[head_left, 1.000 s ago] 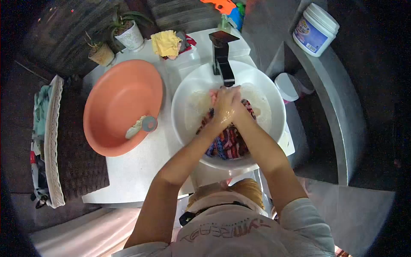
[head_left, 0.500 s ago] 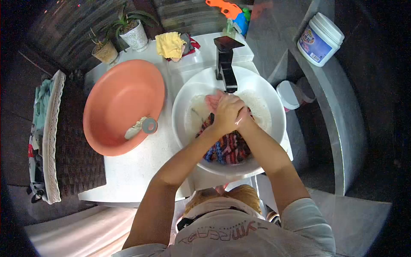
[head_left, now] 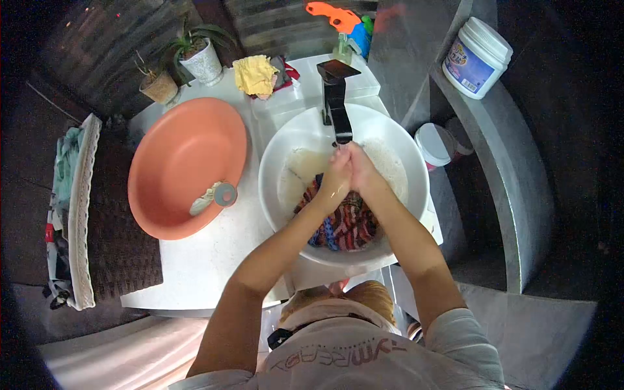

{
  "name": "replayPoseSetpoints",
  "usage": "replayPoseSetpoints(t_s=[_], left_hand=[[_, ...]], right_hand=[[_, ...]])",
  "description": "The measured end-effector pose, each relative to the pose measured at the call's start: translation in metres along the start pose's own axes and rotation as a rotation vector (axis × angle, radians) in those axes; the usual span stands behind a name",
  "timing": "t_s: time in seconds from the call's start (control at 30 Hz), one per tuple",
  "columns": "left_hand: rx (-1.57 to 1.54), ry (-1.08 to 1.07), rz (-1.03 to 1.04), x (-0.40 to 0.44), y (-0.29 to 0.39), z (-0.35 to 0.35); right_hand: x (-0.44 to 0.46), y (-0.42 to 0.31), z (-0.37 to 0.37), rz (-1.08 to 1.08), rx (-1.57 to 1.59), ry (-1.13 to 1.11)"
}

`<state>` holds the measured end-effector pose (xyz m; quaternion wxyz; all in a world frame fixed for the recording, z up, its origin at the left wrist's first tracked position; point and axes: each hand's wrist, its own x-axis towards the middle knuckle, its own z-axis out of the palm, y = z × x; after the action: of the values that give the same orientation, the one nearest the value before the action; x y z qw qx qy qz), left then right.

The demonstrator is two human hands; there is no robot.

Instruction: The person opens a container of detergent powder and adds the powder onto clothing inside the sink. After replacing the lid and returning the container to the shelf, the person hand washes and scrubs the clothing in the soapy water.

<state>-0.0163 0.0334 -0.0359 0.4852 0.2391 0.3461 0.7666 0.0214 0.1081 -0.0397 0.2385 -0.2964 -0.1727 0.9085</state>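
Note:
My left hand (head_left: 336,177) and my right hand (head_left: 363,170) are pressed together just beneath the black faucet (head_left: 339,120). Their fingers stretch up toward the spout, and nothing shows held between them; the facing palms are hidden. Both are over the white round basin (head_left: 273,205), which holds cloudy, sudsy water. A dark striped cloth (head_left: 348,227) in red, black and blue lies bunched in the water below my wrists.
Left of the basin stands an orange oval tub (head_left: 188,156) with a grey-topped brush (head_left: 225,194) on its rim. Yellow cloth (head_left: 255,75), potted plants (head_left: 203,62) and a toy water gun (head_left: 344,23) sit behind. A white tub (head_left: 478,58) stands on the right ledge.
My hands have shifted from being clasped one across the other to lying side by side, fingers pointing at the spout. The view has moved slightly. The striped cloth stays in the basin.

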Motion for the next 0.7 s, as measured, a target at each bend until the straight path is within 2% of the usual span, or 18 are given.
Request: replayPoseSetpoints(t_s=[0.03, 0.07, 0.1, 0.13, 0.2, 0.23, 0.27, 0.33, 0.37, 0.47, 0.53, 0.6, 0.63, 0.67, 0.7], left_hand=[[0.379, -0.003, 0.112, -0.001, 0.003, -0.001], [0.783, -0.152, 0.372, 0.0, 0.006, -0.006], [1.14, -0.204, 0.703, 0.001, 0.01, -0.012], [1.14, -0.207, 0.706, 0.005, 0.016, -0.021], [1.557, -0.461, 0.542, 0.013, 0.019, -0.036], [1.177, -0.22, 0.125, 0.02, 0.013, -0.037], [1.177, -0.221, 0.13, 0.019, 0.013, -0.036], [1.172, -0.056, 0.349, 0.011, 0.01, -0.036], [1.175, -0.057, 0.344, 0.01, 0.007, -0.038], [1.132, -0.209, 0.45, 0.02, -0.006, -0.046], [1.116, -0.255, 0.487, 0.017, -0.001, -0.037], [0.194, 0.046, -0.116, 0.007, 0.024, -0.009], [0.178, 0.002, -0.147, 0.009, 0.031, -0.012], [0.177, 0.004, -0.146, 0.009, 0.037, -0.014], [0.254, 0.012, -0.179, 0.007, 0.041, -0.016]], right_hand=[[-0.001, -0.003, -0.002, -0.015, 0.024, -0.081], [-0.004, -0.005, 0.0, -0.029, 0.048, -0.16], [-0.004, -0.004, 0.003, -0.06, 0.057, -0.121], [-0.004, 0.002, 0.006, -0.063, 0.057, -0.123], [-0.011, 0.012, 0.015, -0.156, -0.017, 0.162], [-0.013, 0.016, 0.008, -0.134, -0.189, 0.101], [-0.02, 0.02, 0.013, -0.137, -0.19, 0.099], [-0.035, 0.03, 0.029, -0.163, -0.238, 0.079], [-0.034, 0.026, 0.025, -0.082, -0.174, -0.027], [-0.015, 0.025, 0.002, -0.122, -0.074, -0.137], [-0.006, 0.02, -0.008, -0.185, -0.072, -0.079], [-0.017, 0.006, -0.004, -0.102, 0.163, -0.237], [-0.033, -0.002, 0.003, -0.144, 0.021, -0.066], [-0.033, -0.004, 0.0, -0.143, 0.019, -0.066], [-0.035, -0.008, -0.003, -0.192, -0.149, -0.055]])
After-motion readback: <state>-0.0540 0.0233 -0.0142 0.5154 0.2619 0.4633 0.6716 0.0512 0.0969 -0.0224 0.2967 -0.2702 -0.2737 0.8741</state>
